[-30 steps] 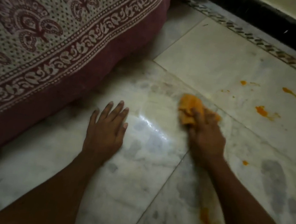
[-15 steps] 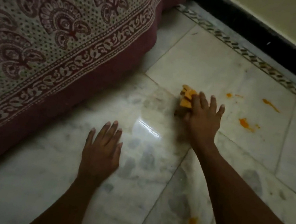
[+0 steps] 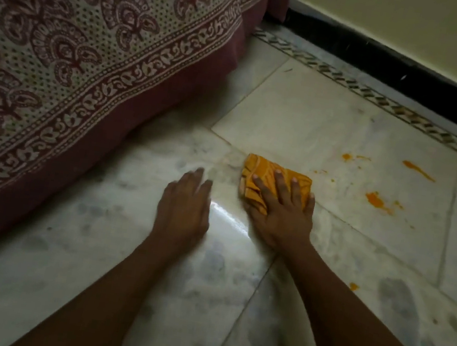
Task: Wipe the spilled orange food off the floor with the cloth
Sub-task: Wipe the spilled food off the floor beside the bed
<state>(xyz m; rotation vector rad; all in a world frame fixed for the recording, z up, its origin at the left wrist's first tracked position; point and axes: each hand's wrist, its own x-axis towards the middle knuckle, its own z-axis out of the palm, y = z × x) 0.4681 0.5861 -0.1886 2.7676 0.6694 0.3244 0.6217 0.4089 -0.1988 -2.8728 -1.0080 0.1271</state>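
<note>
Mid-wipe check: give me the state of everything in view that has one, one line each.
cloth: bunched, flat on the floor, under right hand
right hand: fingers spread, pressing the cloth
left hand: open, blurred, holds nothing
orange food: several spots unwiped, right of the cloth
floor: marble, glossy patch between the hands

The cloth [image 3: 275, 177] under my right hand [image 3: 281, 210] was orange. The floor [image 3: 332, 123] was pale grey-veined marble with orange stains [image 3: 377, 201]. The bedcover [image 3: 78, 40] was cream with maroon paisley.
</note>
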